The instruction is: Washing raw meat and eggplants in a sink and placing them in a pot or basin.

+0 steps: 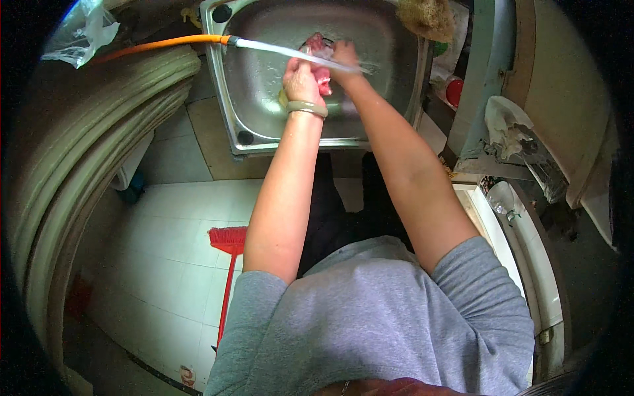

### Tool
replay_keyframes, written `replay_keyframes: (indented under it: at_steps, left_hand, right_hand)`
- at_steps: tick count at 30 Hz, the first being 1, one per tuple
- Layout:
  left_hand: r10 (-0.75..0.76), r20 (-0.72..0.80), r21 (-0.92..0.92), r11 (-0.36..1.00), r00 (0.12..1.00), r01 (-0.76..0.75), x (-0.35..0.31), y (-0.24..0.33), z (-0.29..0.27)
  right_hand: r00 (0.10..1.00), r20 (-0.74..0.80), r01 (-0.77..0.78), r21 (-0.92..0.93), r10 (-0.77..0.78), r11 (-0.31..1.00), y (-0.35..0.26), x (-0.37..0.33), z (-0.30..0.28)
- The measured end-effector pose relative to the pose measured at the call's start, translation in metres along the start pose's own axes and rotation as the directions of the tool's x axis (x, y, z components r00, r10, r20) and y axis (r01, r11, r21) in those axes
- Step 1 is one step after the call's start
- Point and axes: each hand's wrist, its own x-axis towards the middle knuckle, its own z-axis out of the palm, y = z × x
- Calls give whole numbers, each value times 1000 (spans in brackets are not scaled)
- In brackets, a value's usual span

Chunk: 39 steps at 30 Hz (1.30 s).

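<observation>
My left hand (pixel 301 80), with a pale bangle (pixel 308 109) at the wrist, is closed around a piece of raw red meat (pixel 323 76) over the steel sink (pixel 264 86). Close on the meat's right side is my right hand (pixel 343 61); its fingers are blurred and partly covered, so their grip is unclear. Above both hands passes an orange hose (pixel 165 41) with a whitish translucent end (pixel 284 51), which crosses in front of the meat. Water splashes just right of my right hand. Something yellowish shows beside my left wrist, too hidden to name.
A brown fibrous scrubber (pixel 426 18) lies at the sink's far right corner. Thick pale curved edges (pixel 99 132) rise on the left, near a clear plastic bag (pixel 82 33). A red broom (pixel 228 240) rests over the white tiled floor (pixel 165 231). A cabinet edge (pixel 485 79) borders the right.
</observation>
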Motion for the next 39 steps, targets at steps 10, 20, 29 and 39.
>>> replay_keyframes:
  at_steps: [10, 20, 29, 39]
  left_hand:
    - [-81, 385, 208, 978, 919, -1, -6, -14, -17]
    - [-169, 121, 128, 980, 978, 153, -10, -17, 10]
    - [-130, 182, 28, 992, 975, 127, 3, -23, 7]
    - [-16, 141, 91, 996, 990, 3, 5, -34, 4]
  right_hand:
    - [984, 21, -160, 555, 179, 816, -26, -63, -65]
    - [993, 116, -105, 912, -4, 396, -45, -61, -86]
    - [968, 248, -248, 969, -41, 4, -53, -64, -93]
    - [933, 281, -315, 940, 226, 132, -56, -47, -76]
